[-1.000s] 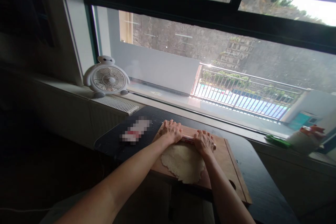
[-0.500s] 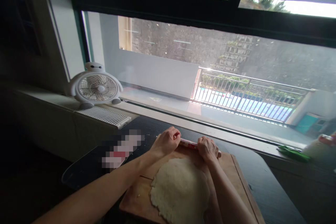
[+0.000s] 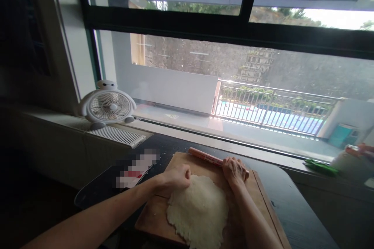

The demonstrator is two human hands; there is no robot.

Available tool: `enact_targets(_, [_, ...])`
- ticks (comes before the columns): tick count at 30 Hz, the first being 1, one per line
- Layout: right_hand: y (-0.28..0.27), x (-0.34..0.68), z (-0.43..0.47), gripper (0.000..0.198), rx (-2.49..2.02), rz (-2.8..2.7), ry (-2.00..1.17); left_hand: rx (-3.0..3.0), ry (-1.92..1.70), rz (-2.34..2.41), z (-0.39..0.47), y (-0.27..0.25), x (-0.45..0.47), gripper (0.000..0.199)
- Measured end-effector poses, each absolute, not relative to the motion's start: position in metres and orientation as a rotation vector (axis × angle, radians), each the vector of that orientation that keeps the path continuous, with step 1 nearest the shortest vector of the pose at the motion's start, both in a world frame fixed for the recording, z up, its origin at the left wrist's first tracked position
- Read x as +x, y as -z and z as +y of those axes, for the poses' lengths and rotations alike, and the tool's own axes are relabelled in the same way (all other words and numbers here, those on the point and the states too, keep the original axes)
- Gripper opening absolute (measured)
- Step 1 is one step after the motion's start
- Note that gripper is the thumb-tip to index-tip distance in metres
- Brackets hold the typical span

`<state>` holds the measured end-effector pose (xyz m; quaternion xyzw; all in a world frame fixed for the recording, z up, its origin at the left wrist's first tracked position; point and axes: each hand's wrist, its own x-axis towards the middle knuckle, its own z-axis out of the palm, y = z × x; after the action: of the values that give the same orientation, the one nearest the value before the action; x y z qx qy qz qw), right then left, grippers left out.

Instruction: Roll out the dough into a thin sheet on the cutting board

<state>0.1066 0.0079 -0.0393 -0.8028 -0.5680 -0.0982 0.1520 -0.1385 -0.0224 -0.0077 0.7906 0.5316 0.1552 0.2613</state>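
Note:
A flat, roundish sheet of pale dough point(image 3: 198, 212) with a ragged edge lies on a wooden board point(image 3: 157, 214). At the dough's far left edge is my left hand point(image 3: 179, 176), its fingers curled closed on the rim; the fingertips are partly hidden. My right hand point(image 3: 234, 169) is wrapped round the right end of a wooden rolling pin point(image 3: 206, 157). The pin lies slantwise along the board's far edge, beyond the dough, its left end free.
The board rests on a dark table point(image 3: 292, 198) against a window. A blurred-out packet point(image 3: 137, 173) lies to the left. A white fan point(image 3: 109, 105) stands on the ledge behind; a green cloth-like item point(image 3: 320, 167) sits on the sill at right.
My left hand has let go of the rolling pin and come back toward me to the dough's edge. My right hand stays on the pin. The view has tilted up slightly.

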Motion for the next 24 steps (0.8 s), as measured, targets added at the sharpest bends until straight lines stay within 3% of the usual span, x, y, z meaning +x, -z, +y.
enact_targets(9, [0.037,0.107,0.014,0.039,-2.347,-1.659,0.252,2.376,-0.919,1.369,-0.020,0.018,-0.110,0.027])
enact_targets(14, [0.035,0.105,0.013,0.035,-2.345,-1.725,0.217,2.459,-0.859,1.113,-0.016,0.002,-0.105,0.032])
enact_targets(20, [0.038,0.108,0.011,0.037,-2.347,-1.668,0.195,2.378,-0.727,1.267,-0.003,0.018,-0.115,0.029])
enact_targets(24, [0.041,0.109,0.012,0.037,-2.349,-1.642,0.224,2.248,-0.806,1.138,-0.008,0.018,-0.111,0.036])
